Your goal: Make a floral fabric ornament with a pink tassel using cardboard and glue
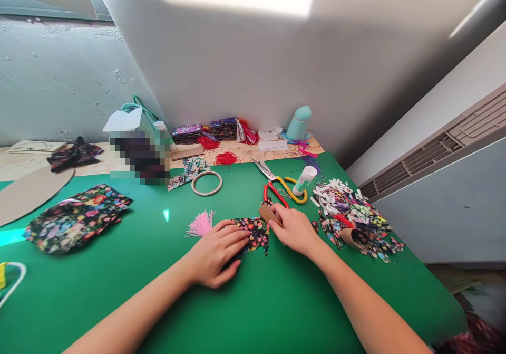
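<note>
My left hand (pixel 217 254) lies palm down, fingers stretched over the left part of a dark floral fabric piece (pixel 259 235) on the green table. A flat brown piece of cardboard (pixel 269 215) is pinched between the thumb and fingers of my right hand (pixel 296 230), at the fabric's upper right edge. Beside my left hand's fingers spreads a pink tassel (pixel 201 223), its top end hidden. Just beyond my right hand are metal scissors (pixel 265 169) with red and yellow handles. A white glue stick (pixel 305 180) stands tilted by the handles.
Fabric and paper scraps (pixel 351 211) are heaped at right. A tape ring (pixel 206 183) lies behind the tassel, and a floral cloth piece (pixel 77 219) at left. Along the wall are a turquoise bottle (pixel 299 123), red thread (pixel 225 158) and patterned stacks (pixel 223 128).
</note>
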### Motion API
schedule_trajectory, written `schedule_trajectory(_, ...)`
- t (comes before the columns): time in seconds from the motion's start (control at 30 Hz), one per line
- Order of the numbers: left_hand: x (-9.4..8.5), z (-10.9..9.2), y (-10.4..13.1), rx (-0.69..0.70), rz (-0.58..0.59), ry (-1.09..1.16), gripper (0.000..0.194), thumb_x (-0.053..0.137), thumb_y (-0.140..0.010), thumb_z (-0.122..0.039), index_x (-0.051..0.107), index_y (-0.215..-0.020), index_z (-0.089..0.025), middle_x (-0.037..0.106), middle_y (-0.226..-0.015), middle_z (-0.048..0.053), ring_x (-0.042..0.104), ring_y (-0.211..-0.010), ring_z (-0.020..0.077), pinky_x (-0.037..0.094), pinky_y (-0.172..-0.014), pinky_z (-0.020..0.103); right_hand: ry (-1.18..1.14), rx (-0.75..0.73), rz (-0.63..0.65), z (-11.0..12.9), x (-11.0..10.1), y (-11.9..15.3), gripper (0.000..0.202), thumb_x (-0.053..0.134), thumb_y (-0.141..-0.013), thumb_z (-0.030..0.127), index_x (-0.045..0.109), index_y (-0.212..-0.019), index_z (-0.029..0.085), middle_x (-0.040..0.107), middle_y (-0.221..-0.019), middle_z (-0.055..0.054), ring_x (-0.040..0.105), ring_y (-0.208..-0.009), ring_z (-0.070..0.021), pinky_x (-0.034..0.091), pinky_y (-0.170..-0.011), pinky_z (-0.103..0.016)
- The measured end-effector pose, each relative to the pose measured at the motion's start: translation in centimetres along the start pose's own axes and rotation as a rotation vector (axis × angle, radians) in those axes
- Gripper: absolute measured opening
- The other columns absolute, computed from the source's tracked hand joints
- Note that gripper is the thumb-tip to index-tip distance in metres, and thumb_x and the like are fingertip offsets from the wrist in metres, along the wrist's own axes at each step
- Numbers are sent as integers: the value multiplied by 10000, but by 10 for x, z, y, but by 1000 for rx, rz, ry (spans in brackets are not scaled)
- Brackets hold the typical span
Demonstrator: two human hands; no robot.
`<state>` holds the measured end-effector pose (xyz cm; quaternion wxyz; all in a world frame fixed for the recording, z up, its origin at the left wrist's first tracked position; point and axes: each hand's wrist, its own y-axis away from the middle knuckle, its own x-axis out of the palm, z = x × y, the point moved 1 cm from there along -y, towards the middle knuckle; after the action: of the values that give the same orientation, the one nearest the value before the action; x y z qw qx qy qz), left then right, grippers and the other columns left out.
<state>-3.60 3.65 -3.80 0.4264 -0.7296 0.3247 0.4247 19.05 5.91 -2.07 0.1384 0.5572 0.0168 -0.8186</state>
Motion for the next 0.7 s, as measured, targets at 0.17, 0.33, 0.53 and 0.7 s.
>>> schedule_trajectory(0.17,0,0,1,-3,6,-1,418,462,-797,-212,503,-1208,-143,618,-1193,134,571,-1073,275,392,-976,492,-230,-86,41,4,0,1,103,510,-855,243,542,-945,204,670,-757,3,585,-645,-155,323,-572,-232)
schedule_trajectory(0.33,0,0,0,-1,24,-4,423,455,-804,-213,494,-1217,-133,611,-1206,136,563,-1087,270,380,-988,489,-153,-88,71,8,7,3,111,535,-828,244,566,-924,197,653,-722,-5,576,-646,-160,298,-562,-231)
schedule_trajectory(0.53,1,1,1,-3,26,-6,417,458,-806,-212,500,-1213,-130,614,-1199,134,563,-1083,265,378,-992,483,-115,-41,44,5,7,0,104,534,-815,228,568,-907,194,671,-777,-26,586,-677,-175,287,-570,-238)
schedule_trajectory(0.7,2,1,1,-6,25,-13,419,460,-808,-206,499,-1220,-139,611,-1206,128,559,-1087,264,381,-989,487,-184,-59,56,2,6,0,70,531,-806,204,543,-875,194,626,-693,-1,541,-611,-149,279,-558,-231)
